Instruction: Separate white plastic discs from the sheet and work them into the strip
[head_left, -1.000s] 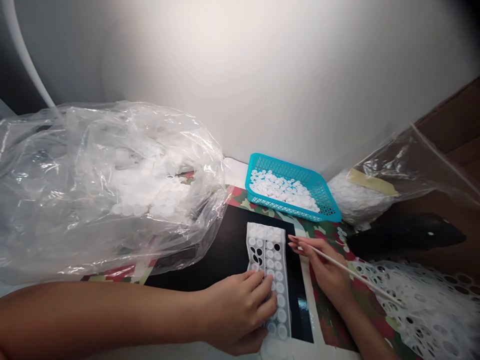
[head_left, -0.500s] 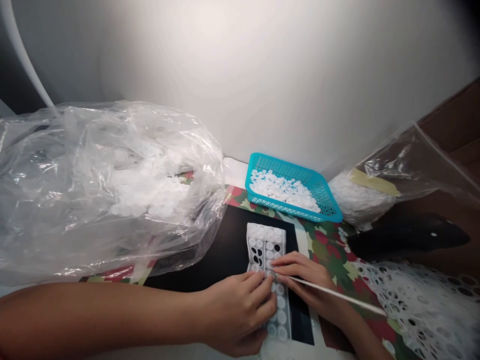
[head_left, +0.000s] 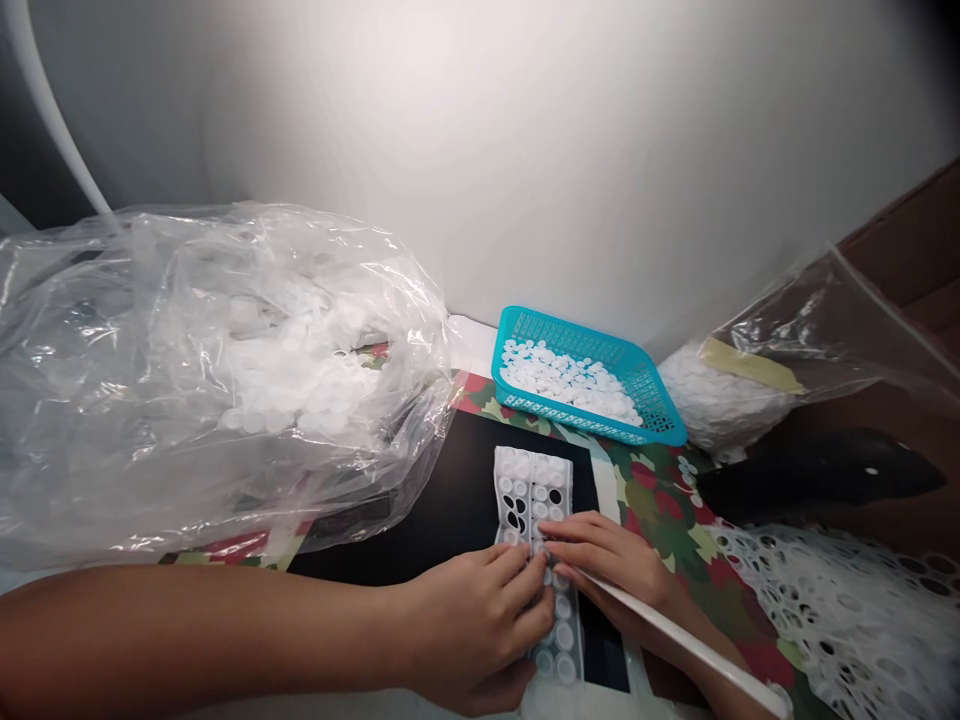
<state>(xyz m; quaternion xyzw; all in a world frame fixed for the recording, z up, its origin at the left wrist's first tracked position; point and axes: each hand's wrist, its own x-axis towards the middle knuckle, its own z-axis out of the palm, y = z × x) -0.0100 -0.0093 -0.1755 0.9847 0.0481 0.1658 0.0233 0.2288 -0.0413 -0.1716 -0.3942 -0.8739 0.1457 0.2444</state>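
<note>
A narrow white plastic sheet [head_left: 553, 470] filled with round white discs lies lengthwise on a black mat [head_left: 435, 500]. Several of its round holes show dark near the far end. My left hand [head_left: 487, 620] covers the sheet's left side, its bent fingers closed at the sheet's middle; what lies under the fingertips is hidden. From the right, my right hand [head_left: 630, 570] reaches in with its fingertips on the sheet close to the left ones. A long white stick [head_left: 697, 640] is held in it, slanting back toward the lower right.
A big clear bag [head_left: 337, 390] of white pieces fills the left side. Behind the mat stands a turquoise basket [head_left: 600, 428] of small white discs. To the right are another filled bag [head_left: 727, 400], a black object [head_left: 825, 470] and a heap of perforated white sheets [head_left: 862, 620].
The stick's free end has swung down and toward me, and it looks wider now. My right hand has tilted slightly; the left hand and the sheet stay nearly still.
</note>
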